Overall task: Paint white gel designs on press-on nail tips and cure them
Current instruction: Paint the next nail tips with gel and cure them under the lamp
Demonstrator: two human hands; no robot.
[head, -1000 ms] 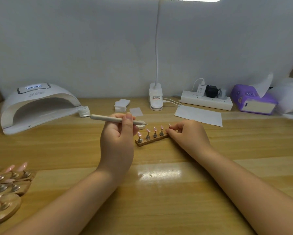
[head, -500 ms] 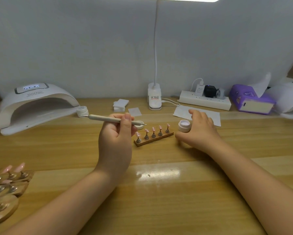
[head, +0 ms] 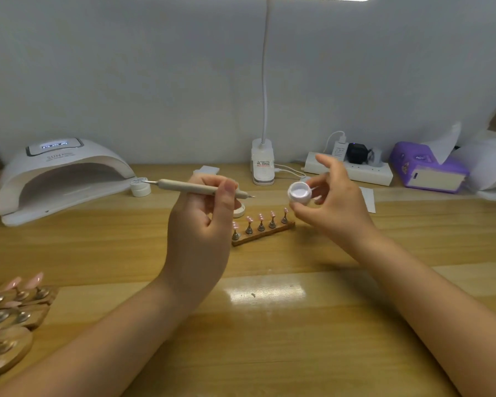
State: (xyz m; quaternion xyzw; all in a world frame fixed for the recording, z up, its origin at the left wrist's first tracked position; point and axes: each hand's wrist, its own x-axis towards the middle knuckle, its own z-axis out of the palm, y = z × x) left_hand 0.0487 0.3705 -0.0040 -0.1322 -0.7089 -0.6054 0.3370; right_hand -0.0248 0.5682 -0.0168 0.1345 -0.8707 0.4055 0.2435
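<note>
My left hand [head: 201,224] grips a beige nail-art pen [head: 195,188] held level, its fine tip pointing right. My right hand [head: 335,207] pinches a small open pot of white gel [head: 300,193] lifted above the table, tilted toward the pen tip. Below and between the hands a wooden strip holder [head: 262,234] carries several pink nail tips on metal stands. A small white lid [head: 239,211] lies behind my left hand, partly hidden. The white curing lamp [head: 57,179] stands at the back left with its display lit.
A closed white gel pot [head: 140,187] sits by the lamp mouth. More wooden holders with pink tips [head: 11,308] lie at the front left. At the back are a clip lamp base [head: 262,167], a power strip [head: 353,167], a purple tissue pack [head: 428,167] and white paper [head: 367,197].
My right hand left the end of the wooden holder, took the white gel pot from the table to its right, and raised it toward the pen tip. The left hand stayed put.
</note>
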